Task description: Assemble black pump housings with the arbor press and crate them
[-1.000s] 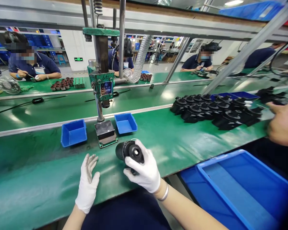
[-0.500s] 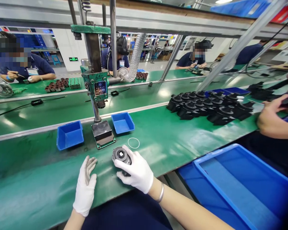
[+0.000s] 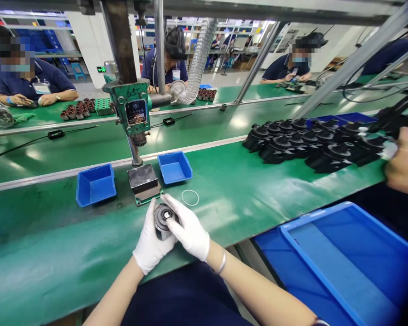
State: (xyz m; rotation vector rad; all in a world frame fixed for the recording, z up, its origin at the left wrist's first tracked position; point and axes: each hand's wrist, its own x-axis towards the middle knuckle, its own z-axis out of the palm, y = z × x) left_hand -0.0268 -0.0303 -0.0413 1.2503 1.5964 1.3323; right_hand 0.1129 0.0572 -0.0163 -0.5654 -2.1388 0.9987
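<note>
Both my hands wear white gloves and meet around a round dark motor-like part [image 3: 163,217] with a bright shaft centre facing up. My left hand [image 3: 150,244] wraps its near left side, fingers closed on it. From the right, my right hand [image 3: 190,228] grips the same part, its thumb lying across the top face near the centre. The part's underside is hidden by the gloves. Just beyond my hands stands the green hand press [image 3: 131,106] with a dark metal block [image 3: 143,178] on its base. A thin pale ring [image 3: 190,198] lies on the green bench to the right.
Two blue bins [image 3: 97,184] flank the press base. Several black housings [image 3: 301,140] stand on the bench at the right. A large blue crate [image 3: 347,253] sits below the bench edge. A co-worker's hand [image 3: 406,163] shows at far right; other people sit across the line.
My left hand has moved right from the bench and closed on the round part. My right hand has kept hold of it and shifted its thumb onto the top. The view has tilted down.
</note>
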